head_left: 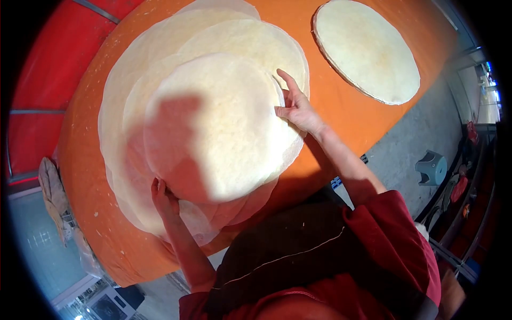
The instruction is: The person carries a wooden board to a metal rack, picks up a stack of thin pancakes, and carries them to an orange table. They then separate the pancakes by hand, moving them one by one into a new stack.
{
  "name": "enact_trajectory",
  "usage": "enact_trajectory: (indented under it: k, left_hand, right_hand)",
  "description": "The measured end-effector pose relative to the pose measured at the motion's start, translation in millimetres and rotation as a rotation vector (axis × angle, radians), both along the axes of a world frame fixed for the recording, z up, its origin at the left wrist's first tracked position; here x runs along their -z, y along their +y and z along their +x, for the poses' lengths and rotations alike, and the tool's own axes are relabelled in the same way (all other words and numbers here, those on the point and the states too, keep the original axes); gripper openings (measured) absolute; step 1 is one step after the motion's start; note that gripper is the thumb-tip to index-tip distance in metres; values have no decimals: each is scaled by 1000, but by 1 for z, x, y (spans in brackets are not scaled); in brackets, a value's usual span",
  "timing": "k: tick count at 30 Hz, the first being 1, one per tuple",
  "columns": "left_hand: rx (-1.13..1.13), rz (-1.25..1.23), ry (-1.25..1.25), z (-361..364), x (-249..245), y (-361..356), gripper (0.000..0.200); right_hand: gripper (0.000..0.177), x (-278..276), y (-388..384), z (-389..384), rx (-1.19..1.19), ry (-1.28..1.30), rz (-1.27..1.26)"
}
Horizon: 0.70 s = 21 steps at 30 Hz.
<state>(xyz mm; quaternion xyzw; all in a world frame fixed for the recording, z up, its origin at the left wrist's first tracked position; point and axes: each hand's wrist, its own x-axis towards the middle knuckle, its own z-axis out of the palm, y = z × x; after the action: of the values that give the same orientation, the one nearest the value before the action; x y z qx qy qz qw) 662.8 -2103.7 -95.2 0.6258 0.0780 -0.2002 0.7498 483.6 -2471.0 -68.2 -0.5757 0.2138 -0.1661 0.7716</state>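
Observation:
A round, thin, pale sheet of dough (234, 117) lies on top of several larger overlapping thin sheets (128, 106) on the orange cloth. My right hand (297, 109) is at the right edge of the top sheet, thumb over the rim and index finger stretched out, the edge held between thumb and fingers. At the lower left rim is my left hand (165, 197), in shadow, its fingertips closed at the sheet's edge. A dark shadow falls across the left part of the sheets.
A separate stack of round sheets (368, 50) rests at the upper right of the orange-covered table (85, 202). A grey-blue stool (431, 168) stands on the floor at right. Red panels (58, 58) line the left side.

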Motion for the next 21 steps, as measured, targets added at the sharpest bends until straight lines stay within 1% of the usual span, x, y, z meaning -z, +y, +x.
enact_trajectory:
  k: [1, 4, 7, 9, 10, 13, 16, 17, 18, 20, 21]
  left_hand:
    - [-11, 0, 0, 0, 0, -1, 36]
    - [-42, 5, -7, -1, 1, -3, 35]
    - [-62, 26, -22, 0, 3, -3, 33]
    - [-69, 41, -32, -5, -5, -11, 32]
    - [-69, 59, -43, -5, -3, -10, 32]
    - [-84, 92, -64, -4, -1, -10, 32]
    - [-109, 127, -66, -9, -7, -20, 32]
    - [-104, 162, -72, -12, -10, -22, 32]
    - [-98, 197, -78, -13, -12, -23, 32]
    - [-121, 194, -99, -10, -5, -20, 31]
    - [-132, 192, -108, -9, -2, -19, 31]
  right_hand:
    - [68, 2, 2, 2, 44, -75, 36]
    - [52, 10, 2, 0, 62, -11, -122]
    - [28, 23, 2, 2, 14, -55, 84]
    - [8, 15, -2, 3, 93, 23, 270]
    - [3, 12, -4, 3, 132, 61, 362]
    - [8, 19, 5, 7, 123, 69, 65]
    - [10, 24, 13, 14, 327, 14, 67]
    - [2, 22, 12, 12, 300, 39, 56]
    - [2, 25, 12, 13, 317, 23, 50]
    - [7, 30, 13, 16, 351, -9, 38]
    - [11, 28, 13, 16, 359, 38, 35]
